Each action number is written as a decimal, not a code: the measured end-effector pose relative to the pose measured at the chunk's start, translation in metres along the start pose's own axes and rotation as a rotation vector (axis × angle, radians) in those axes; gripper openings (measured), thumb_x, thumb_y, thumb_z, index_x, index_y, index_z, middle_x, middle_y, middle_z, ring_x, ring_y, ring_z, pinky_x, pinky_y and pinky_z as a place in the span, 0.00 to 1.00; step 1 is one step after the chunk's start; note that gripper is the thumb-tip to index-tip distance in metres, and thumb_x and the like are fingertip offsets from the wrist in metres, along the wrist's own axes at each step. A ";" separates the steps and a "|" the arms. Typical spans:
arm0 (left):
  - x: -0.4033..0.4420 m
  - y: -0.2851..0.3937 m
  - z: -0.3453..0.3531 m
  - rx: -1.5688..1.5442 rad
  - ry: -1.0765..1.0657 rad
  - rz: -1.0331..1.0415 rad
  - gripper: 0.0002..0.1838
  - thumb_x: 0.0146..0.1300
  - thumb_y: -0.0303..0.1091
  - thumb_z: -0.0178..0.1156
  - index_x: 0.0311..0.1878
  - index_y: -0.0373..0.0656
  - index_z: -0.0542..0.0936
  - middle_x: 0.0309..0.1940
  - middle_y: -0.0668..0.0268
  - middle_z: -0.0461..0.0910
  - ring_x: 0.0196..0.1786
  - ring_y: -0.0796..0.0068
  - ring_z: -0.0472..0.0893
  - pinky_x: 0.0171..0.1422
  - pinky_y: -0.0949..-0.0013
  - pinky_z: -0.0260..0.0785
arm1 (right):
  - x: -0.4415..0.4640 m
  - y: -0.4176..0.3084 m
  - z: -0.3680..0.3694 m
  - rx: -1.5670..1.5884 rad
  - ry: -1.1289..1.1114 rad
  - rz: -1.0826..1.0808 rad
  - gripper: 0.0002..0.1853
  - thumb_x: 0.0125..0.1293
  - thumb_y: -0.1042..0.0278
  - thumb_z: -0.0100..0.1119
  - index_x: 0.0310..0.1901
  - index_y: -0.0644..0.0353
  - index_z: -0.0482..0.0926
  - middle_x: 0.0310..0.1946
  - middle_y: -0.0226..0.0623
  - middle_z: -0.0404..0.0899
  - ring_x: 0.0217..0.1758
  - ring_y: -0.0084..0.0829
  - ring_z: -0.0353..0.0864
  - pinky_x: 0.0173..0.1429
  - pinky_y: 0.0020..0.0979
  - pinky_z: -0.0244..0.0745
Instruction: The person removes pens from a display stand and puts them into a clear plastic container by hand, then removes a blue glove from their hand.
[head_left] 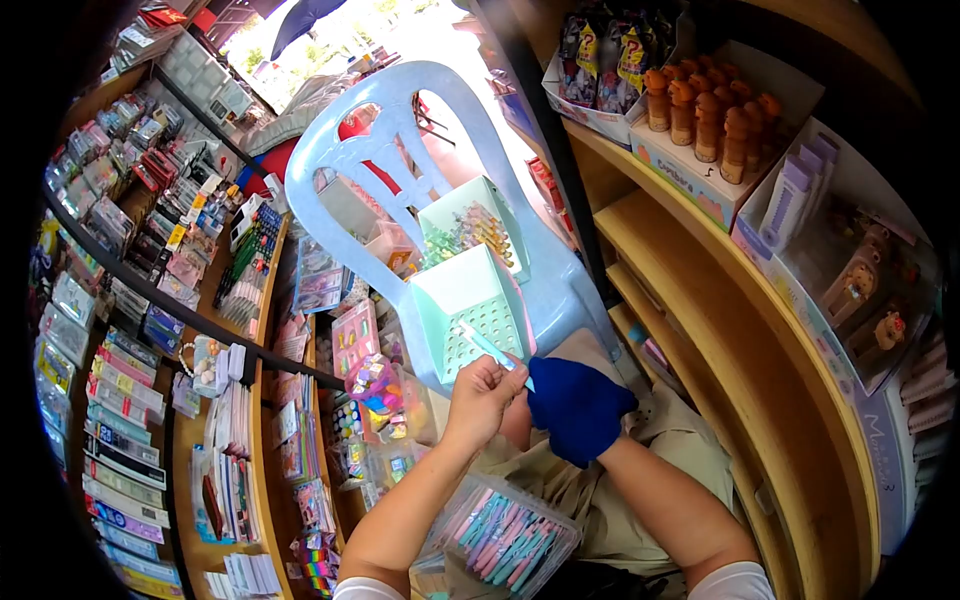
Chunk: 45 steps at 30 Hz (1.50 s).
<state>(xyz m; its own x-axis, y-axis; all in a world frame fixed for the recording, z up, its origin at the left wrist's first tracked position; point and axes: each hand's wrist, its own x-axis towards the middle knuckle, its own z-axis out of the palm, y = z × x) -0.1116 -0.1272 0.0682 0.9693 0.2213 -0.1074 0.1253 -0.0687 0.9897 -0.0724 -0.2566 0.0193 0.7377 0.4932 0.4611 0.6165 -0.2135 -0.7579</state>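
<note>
My left hand [482, 392] is closed, pinching a slim light-blue pen [484, 345] with a whitish tip that points up and left. Its lower end runs close to a dark blue cloth [578, 408], which covers my right hand and hides the fingers. Just beyond the pen, a mint-green basket [462, 285] with a perforated base lies tilted on a light-blue plastic chair [365, 150]. Below my hands, near my lap, a clear plastic box [570, 535] holds several pink, blue and teal pens [505, 538].
Behind the first basket, another mint basket [505, 205] holds small colourful items. Packed stationery shelves [262, 440] line the left. On the right, a wooden shelf unit [690, 290] carries display boxes, including one of brown capped figures [705, 125]. A pink tub [375, 385] stands left of the chair.
</note>
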 end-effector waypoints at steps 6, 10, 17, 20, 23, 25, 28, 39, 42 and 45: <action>-0.002 -0.001 -0.004 -0.078 -0.016 -0.009 0.04 0.58 0.29 0.55 0.33 0.39 0.74 0.22 0.72 0.71 0.25 0.84 0.67 0.31 0.80 0.59 | 0.007 0.025 0.007 -0.174 0.017 0.050 0.07 0.50 0.69 0.54 0.27 0.60 0.68 0.24 0.44 0.71 0.29 0.43 0.72 0.31 0.37 0.66; -0.002 0.001 -0.004 -0.096 -0.008 -0.007 0.04 0.58 0.29 0.55 0.33 0.39 0.74 0.20 0.72 0.70 0.24 0.84 0.66 0.30 0.80 0.58 | 0.006 0.030 0.006 -0.143 0.049 -0.112 0.07 0.53 0.66 0.52 0.29 0.60 0.68 0.25 0.45 0.71 0.31 0.44 0.73 0.32 0.38 0.66; -0.005 -0.002 0.011 0.012 -0.104 -0.011 0.02 0.60 0.26 0.53 0.34 0.38 0.71 0.20 0.73 0.69 0.20 0.87 0.64 0.24 0.81 0.56 | 0.004 0.010 0.005 0.035 -0.021 0.234 0.10 0.58 0.61 0.47 0.33 0.60 0.70 0.29 0.46 0.73 0.34 0.47 0.72 0.34 0.39 0.67; -0.006 0.000 0.007 0.025 -0.280 0.002 0.03 0.60 0.26 0.52 0.35 0.38 0.71 0.23 0.73 0.69 0.23 0.86 0.66 0.27 0.81 0.58 | 0.011 0.019 0.000 0.056 -0.101 0.240 0.10 0.56 0.62 0.49 0.30 0.61 0.71 0.28 0.48 0.73 0.33 0.47 0.73 0.33 0.39 0.67; -0.007 0.001 0.006 -0.021 -0.306 0.015 0.03 0.60 0.26 0.52 0.37 0.38 0.72 0.27 0.73 0.69 0.28 0.86 0.66 0.32 0.81 0.59 | 0.015 0.026 -0.002 0.037 -0.189 0.343 0.08 0.54 0.65 0.51 0.27 0.63 0.71 0.27 0.50 0.73 0.32 0.48 0.74 0.32 0.39 0.67; -0.004 -0.005 0.000 -0.047 -0.281 0.049 0.04 0.59 0.28 0.53 0.36 0.38 0.72 0.29 0.72 0.71 0.31 0.85 0.67 0.37 0.80 0.59 | 0.016 0.027 -0.002 -0.023 -0.125 0.250 0.08 0.53 0.66 0.52 0.27 0.62 0.71 0.28 0.50 0.73 0.33 0.47 0.74 0.32 0.39 0.67; -0.004 -0.003 -0.005 -0.103 -0.246 0.071 0.05 0.59 0.29 0.53 0.36 0.39 0.73 0.30 0.72 0.71 0.35 0.84 0.68 0.42 0.79 0.59 | 0.007 0.038 -0.002 -0.142 -0.068 -0.020 0.06 0.52 0.67 0.53 0.28 0.59 0.71 0.26 0.45 0.72 0.32 0.44 0.72 0.34 0.37 0.66; 0.000 -0.003 0.000 0.019 -0.063 0.064 0.06 0.60 0.31 0.54 0.33 0.40 0.71 0.24 0.72 0.72 0.27 0.86 0.67 0.33 0.81 0.59 | 0.011 -0.009 -0.011 0.427 -0.092 0.427 0.04 0.54 0.71 0.50 0.30 0.61 0.70 0.25 0.45 0.72 0.30 0.46 0.72 0.33 0.36 0.68; 0.002 -0.008 -0.003 0.073 0.025 0.019 0.09 0.60 0.30 0.53 0.26 0.39 0.69 0.18 0.72 0.71 0.21 0.89 0.66 0.25 0.82 0.57 | 0.007 -0.006 -0.005 0.103 -0.006 0.290 0.04 0.55 0.71 0.47 0.32 0.61 0.69 0.28 0.45 0.73 0.31 0.46 0.73 0.34 0.37 0.69; 0.003 -0.010 -0.001 0.088 0.030 0.013 0.10 0.60 0.30 0.54 0.24 0.39 0.68 0.15 0.71 0.70 0.17 0.88 0.65 0.21 0.81 0.56 | 0.006 -0.007 0.001 -0.076 0.057 0.196 0.05 0.55 0.72 0.47 0.34 0.60 0.69 0.29 0.45 0.72 0.33 0.46 0.73 0.34 0.39 0.68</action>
<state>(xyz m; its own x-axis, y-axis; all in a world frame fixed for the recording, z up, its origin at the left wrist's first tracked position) -0.1098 -0.1248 0.0578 0.9642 0.2491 -0.0906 0.1324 -0.1566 0.9787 -0.0729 -0.2514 0.0265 0.8587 0.3877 0.3352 0.4768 -0.3648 -0.7997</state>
